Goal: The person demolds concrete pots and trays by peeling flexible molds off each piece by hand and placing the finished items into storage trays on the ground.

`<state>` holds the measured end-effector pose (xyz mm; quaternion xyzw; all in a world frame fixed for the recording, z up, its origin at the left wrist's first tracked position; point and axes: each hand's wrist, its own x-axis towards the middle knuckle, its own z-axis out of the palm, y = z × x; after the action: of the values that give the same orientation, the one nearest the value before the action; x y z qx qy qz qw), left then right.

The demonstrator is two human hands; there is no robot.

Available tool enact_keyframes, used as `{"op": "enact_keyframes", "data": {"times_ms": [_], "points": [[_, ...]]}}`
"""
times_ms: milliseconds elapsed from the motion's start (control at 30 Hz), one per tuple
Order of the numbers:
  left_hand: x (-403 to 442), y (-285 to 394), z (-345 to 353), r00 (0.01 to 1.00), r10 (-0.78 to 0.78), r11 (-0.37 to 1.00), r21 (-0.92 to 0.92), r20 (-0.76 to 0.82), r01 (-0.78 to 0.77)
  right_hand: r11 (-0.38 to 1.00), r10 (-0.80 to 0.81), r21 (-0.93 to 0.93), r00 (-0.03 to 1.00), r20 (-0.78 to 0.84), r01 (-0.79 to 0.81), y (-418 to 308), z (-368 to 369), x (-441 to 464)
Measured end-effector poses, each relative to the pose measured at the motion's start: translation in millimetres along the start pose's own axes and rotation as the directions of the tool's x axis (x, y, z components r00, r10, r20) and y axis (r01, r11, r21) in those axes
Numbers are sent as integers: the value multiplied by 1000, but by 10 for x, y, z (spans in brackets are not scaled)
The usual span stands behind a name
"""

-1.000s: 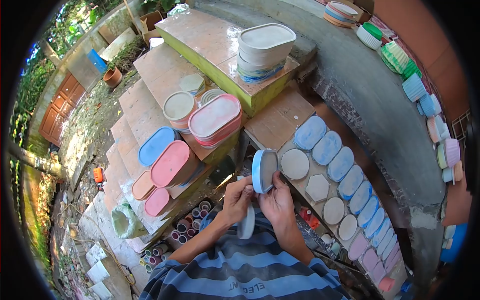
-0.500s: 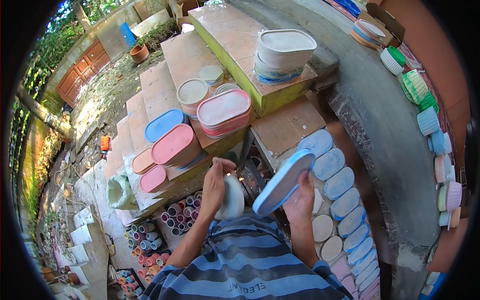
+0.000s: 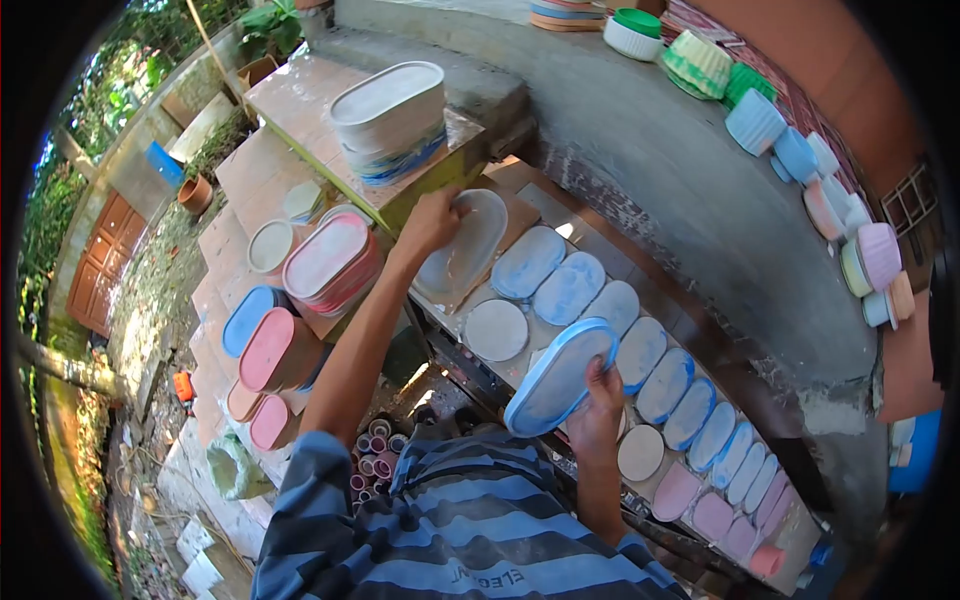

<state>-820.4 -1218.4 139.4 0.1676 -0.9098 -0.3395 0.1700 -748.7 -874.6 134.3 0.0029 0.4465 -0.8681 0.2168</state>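
Note:
My right hand (image 3: 597, 408) grips a light-blue oval tray (image 3: 562, 378) by its right end, thumb on the pale upper face, tilted over the table. My left hand (image 3: 437, 222) reaches forward, its fingers curled at the upper left rim of a whitish oval tray (image 3: 468, 245). That tray is over a piece of cardboard (image 3: 520, 215) at the far end of the table; whether it rests fully there I cannot tell. Beside it lie a round whitish disc (image 3: 496, 330) and a row of blue-and-white oval pieces (image 3: 568, 288).
Pink pieces (image 3: 676, 490) lie at the table's near end. Stacks of oval pieces, pink (image 3: 335, 255) and white (image 3: 388, 115), stand on the tiled steps to the left. Fluted pots (image 3: 752, 122) line the curved concrete ledge on the right. Small cups (image 3: 378, 462) sit below.
My left hand has moved forward with the whitish tray, from near my body to the cardboard. My right hand still holds the blue tray, now turned with its face more upward. The view has swung right.

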Motion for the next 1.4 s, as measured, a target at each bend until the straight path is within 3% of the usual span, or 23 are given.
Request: {"op": "enact_keyframes", "data": {"times_ms": [100, 233, 300, 333, 400, 467, 533, 567, 600, 633, 733, 767, 833, 867, 933, 967, 1000, 1067, 1100, 1267, 1333, 1367, 1400], "points": [[416, -461, 348, 996, 78, 978, 192, 50, -86, 1000, -2, -18, 1000, -12, 1, 10, 27, -101], [479, -752, 505, 994, 79, 968, 231, 75, -94, 994, -24, -108, 1000, -5, 23, 31, -11, -197], [230, -505, 383, 906, 351, 930, 204, -237, -307, 992, -27, -127, 1000, -9, 26, 61, -41, -208], [96, -344, 252, 906, 354, 928, 211, -232, -308, 983, -15, -185, 1000, -22, 11, 88, -88, -182], [-280, -82, 76, 983, -50, 998, 19, -175, 54, 971, 2, -240, 999, -39, -11, 121, -88, -180], [-852, -60, 189, 996, -92, 953, -292, -17, 83, 851, -48, -524, 999, -15, 33, 86, -2, -186], [-1516, 477, 155, 967, -18, 644, -737, 254, 206, 723, 20, -689, 996, 91, 48, 27, 108, -165], [-1782, 502, 162, 904, 18, 589, -735, 428, 336, 562, 106, -822, 979, 173, 85, 25, 138, -172], [-1979, 484, 184, 902, 66, 691, -671, 427, 268, 558, 115, -825, 977, 177, 84, 64, 145, -156], [-2192, 436, 231, 893, -18, 592, -715, 451, 373, 541, 222, -833, 936, 274, 115, 128, 156, -127], [-2590, 452, 105, 959, -141, 904, -362, 247, 227, 573, 305, -789, 835, 459, 224, 385, 273, -100], [-2719, 358, 89, 960, -162, 900, -365, 229, 239, 549, 319, -788, 802, 505, 279, 474, 327, -101], [-2992, 12, 102, 914, -235, 252, -887, 331, 387, 573, 422, -780, 726, 544, 251, 482, 562, -119], [-3121, -176, 156, 916, -250, 250, -893, 313, 373, 572, 434, -778, 709, 556, 260, 520, 629, -68], [-3377, -467, 250, 764, -603, 506, -629, 232, 590, 513, 592, -809, 564, 576, 288, 637, 717, -15], [-3172, 0, -50, 639, -669, 59, -829, 380, 556, 507, 545, -770, 549, 634, 386, 747, 704, -20], [-3213, -54, -61, 629, -682, 47, -836, 373, 547, 506, 561, -770, 531, 636, 388, 820, 718, -7], [-3200, -107, -119, 650, -605, -197, -877, 460, 438, 428, 526, -722, 501, 688, 543, 877, 823, 37], [-3194, -122, -224, 818, -375, -218, -899, 437, 381, 356, 575, -753, 506, 643, 553, 852, 894, 58], [-3147, -458, -180, 757, -450, -106, -870, 473, 481, 402, 673, -710, 339, 658, 578, 951, 1245, 160], [-3147, -528, -204, 684, -528, -352, -863, 503, 362, 407, 653, -781, 447, 611, 473, 1117, 1332, 152], [-3238, -664, -279, 784, -440, -200, -899, 437, 389, 450, 626, -826, 539, 564, 340, 1200, 1424, 117], [-3237, -705, -270, 734, -568, 78, -864, 372, 498, 437, 586, -851, 626, 515, 292, 1226, 1538, 78]]}}
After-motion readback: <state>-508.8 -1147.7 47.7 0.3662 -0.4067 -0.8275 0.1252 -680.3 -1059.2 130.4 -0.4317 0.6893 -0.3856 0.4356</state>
